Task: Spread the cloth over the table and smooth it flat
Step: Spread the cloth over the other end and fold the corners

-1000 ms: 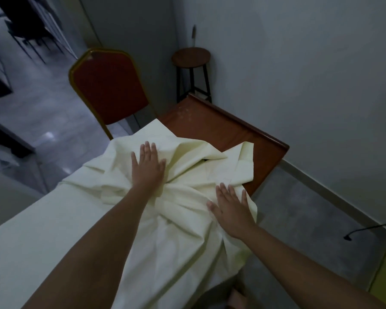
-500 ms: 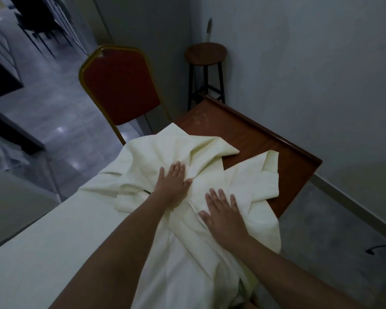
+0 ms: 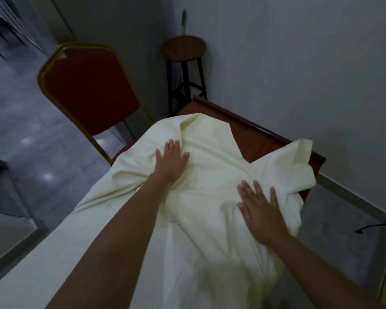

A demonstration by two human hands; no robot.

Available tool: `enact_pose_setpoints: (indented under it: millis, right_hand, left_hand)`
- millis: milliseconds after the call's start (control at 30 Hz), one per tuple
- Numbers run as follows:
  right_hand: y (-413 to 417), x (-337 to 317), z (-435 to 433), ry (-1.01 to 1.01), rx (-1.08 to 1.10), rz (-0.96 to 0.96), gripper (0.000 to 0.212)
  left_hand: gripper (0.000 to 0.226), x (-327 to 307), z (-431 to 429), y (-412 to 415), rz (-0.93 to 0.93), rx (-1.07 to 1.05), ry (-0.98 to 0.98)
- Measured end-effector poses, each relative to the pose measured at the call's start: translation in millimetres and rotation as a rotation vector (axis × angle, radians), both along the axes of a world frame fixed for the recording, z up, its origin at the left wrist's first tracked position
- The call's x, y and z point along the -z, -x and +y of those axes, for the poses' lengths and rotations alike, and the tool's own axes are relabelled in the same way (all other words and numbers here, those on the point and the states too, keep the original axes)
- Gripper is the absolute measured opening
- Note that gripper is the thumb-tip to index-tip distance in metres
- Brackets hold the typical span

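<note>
Both hands are lying palm-down on the cream cloth [image 3: 210, 219], which is sitting bunched over the wooden worktop [image 3: 250, 134] w/ folds radiating between the arms. The left hand [image 3: 171, 162] is pressing near the cloth's far-left part, its fingers [image 3: 174, 146] extended and slightly spread, released – not pinching any fabric. The right hand [image 3: 260, 207] is resting flat toward the right edge, fingers splayed and released too. A V-shaped gap in the cloth is leaving the far right corner of the worktop bare – one flap is draping over the right edge. Nearer the camera the cloth is lying smoother and hanging off the right side. A red chair w/ gold frame [image 3: 87, 90] is standing just beside the worktop's left side; a round stool [image 3: 183, 49] is sitting beyond the far end, near the wall.
</note>
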State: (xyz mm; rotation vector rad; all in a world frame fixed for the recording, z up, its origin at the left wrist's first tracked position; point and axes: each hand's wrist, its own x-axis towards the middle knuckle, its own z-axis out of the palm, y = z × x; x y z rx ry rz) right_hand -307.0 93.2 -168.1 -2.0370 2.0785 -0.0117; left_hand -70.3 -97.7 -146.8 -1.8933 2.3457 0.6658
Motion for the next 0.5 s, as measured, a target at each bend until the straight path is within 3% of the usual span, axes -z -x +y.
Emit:
enact_pose_setpoints:
  millis: [167, 300, 400, 500]
  right_hand:
    - [38.2, -5.2, -11.2, -0.042, -0.007, 0.05, 0.054]
    - [52.7, -9.1, -13.2, -0.063, 0.099, 0.025, 0.054]
    - [66.1, -10.9, -12.4, -0.075, 0.115, 0.082, 0.054]
    - [82.7, -11.6, -15.9, -0.09, 0.123, 0.201, 0.055]
  left_hand:
    - [0.063, -20.9, 43.9, -7.8, -0.071, 0.146, 0.151]
    - [0.065, -19.7, 68.0, 11.0, -0.112, 0.304, 0.044]
    - [0.069, -7.7, 70.3, 31.5, -0.12, 0.305, -0.032]
    - [0.069, -0.1, 71.7, 52.9, -0.108, 0.285, 0.013]
